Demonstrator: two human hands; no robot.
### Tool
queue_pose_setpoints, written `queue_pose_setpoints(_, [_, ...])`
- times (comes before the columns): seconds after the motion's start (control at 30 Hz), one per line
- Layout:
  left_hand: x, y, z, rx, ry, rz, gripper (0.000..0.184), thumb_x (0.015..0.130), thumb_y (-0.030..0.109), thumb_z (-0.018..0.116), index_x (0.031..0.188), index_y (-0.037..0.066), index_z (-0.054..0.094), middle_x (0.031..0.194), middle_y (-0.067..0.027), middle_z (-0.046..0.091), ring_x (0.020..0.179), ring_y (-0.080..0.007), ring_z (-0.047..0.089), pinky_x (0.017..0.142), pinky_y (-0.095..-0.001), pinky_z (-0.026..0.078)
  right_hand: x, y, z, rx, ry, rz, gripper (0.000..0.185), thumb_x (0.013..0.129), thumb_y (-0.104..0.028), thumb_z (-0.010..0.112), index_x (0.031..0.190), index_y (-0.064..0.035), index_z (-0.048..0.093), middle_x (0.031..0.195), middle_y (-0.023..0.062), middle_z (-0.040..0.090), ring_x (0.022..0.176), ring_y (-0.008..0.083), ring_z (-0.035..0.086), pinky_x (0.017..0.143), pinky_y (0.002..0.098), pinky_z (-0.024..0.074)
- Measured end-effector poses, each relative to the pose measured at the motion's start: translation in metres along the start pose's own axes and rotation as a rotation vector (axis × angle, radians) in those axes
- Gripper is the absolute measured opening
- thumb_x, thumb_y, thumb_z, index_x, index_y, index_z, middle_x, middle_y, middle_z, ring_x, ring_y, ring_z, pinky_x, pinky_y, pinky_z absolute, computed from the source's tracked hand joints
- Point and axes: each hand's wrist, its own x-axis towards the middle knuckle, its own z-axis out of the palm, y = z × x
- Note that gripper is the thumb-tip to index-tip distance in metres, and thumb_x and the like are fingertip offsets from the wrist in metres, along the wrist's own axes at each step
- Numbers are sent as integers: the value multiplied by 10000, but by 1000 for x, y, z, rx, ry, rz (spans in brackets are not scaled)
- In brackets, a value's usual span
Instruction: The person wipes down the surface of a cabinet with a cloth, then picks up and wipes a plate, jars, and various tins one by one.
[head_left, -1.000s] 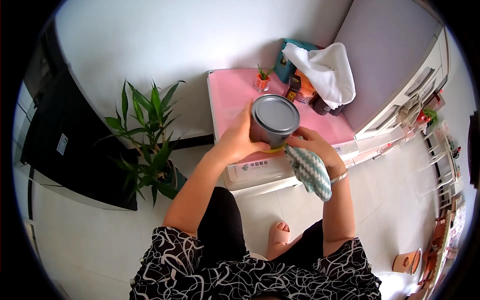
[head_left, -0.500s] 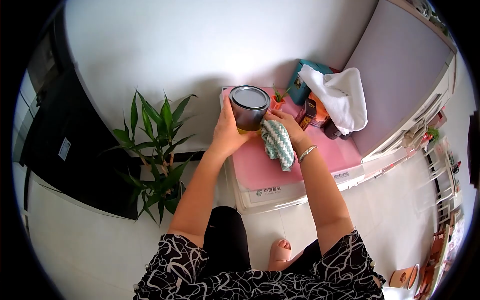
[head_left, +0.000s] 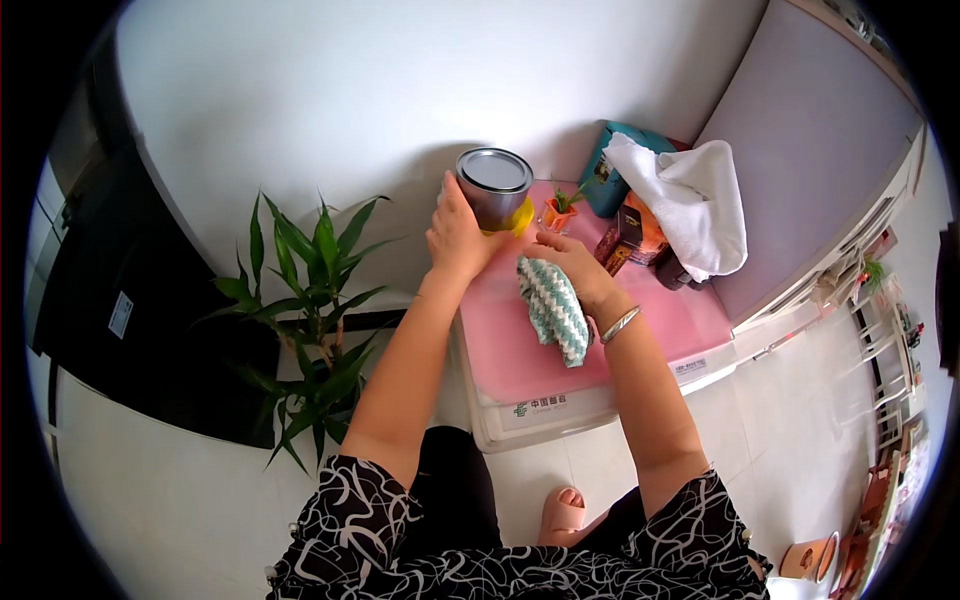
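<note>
My left hand is wrapped round the left side of a metal tin with a silver lid and a yellow patch low on its side. The tin is upright near the back left of the pink-topped surface; whether its base rests there I cannot tell. In my right hand is a crumpled green-and-white zigzag cloth, held just in front of the tin and apart from it. A small potted plant in an orange pot stands right of the tin.
Behind my right hand are a teal box, a dark small box and a white towel. A pale cabinet borders the right side. Left of the surface grows a leafy plant, beside a black panel.
My right hand and the cloth have drawn away from the tin, toward me. More yellow shows on the tin's lower side.
</note>
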Motion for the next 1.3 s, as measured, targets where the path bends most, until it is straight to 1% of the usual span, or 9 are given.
queue_pose_setpoints(0.43, [21,-18,16,-26,2,-15,1140,562,405,763,1353,5,46,1335,-194,292,1209,-348,313,947,-475,313,-15,15,-4,-221,118,-227,481,762,-309,582,1055,71,550,972,157,607,914,204,573,813,284,425])
queue_pose_setpoints(0.53, [5,-8,7,67,130,39,994,623,337,737,1335,2,130,1304,-188,332,1197,-341,324,931,-475,317,-53,-2,-11,-388,85,-190,418,743,-331,586,892,58,620,765,125,625,720,169,586,687,303,455])
queue_pose_setpoints(0.6, [-6,3,3,88,420,231,663,688,192,685,1225,17,340,1176,-169,449,1097,-329,411,862,-448,363,-73,-5,-30,-462,176,-133,443,739,-371,602,903,40,616,777,122,623,739,175,586,683,297,452])
queue_pose_setpoints(0.63, [-10,11,2,86,420,236,663,688,192,685,1225,17,340,1176,-169,449,1097,-329,411,862,-448,363,-81,-6,-38,-535,261,-68,469,735,-411,618,913,23,612,788,119,620,758,180,586,679,290,450])
queue_pose_setpoints(0.67, [-15,18,-1,43,372,372,550,689,161,672,1149,26,402,1096,-152,492,1031,-321,449,836,-433,377,-83,-5,-44,-534,264,-69,469,735,-411,618,913,23,612,788,119,620,758,180,586,679,290,450])
queue_pose_setpoints(0.73, [-29,44,-8,-35,253,570,283,699,119,644,945,36,532,937,-116,578,917,-305,527,768,-380,423,-80,-1,-56,-789,708,-75,608,675,-536,609,803,59,601,818,206,622,792,304,613,686,361,468])
queue_pose_setpoints(0.87, [-43,49,6,-73,-41,626,235,713,107,626,921,27,549,910,-138,583,880,-310,542,749,-379,433,-67,-13,-56,-885,710,33,699,662,-651,540,790,34,608,869,215,618,825,345,604,717,392,470])
queue_pose_setpoints(1.17, [-60,21,-15,-89,-222,309,167,755,89,580,916,42,579,910,-132,599,881,-305,548,756,-351,440,-51,-4,-63,-862,774,102,578,693,-495,534,909,39,575,863,241,606,852,370,583,748,412,454])
queue_pose_setpoints(1.3, [-53,-5,-6,-85,164,371,274,725,41,576,993,47,524,941,-127,586,895,-312,537,761,-395,429,-61,-8,-38,-862,635,-143,498,708,-437,578,860,38,575,804,236,600,788,363,585,699,407,449])
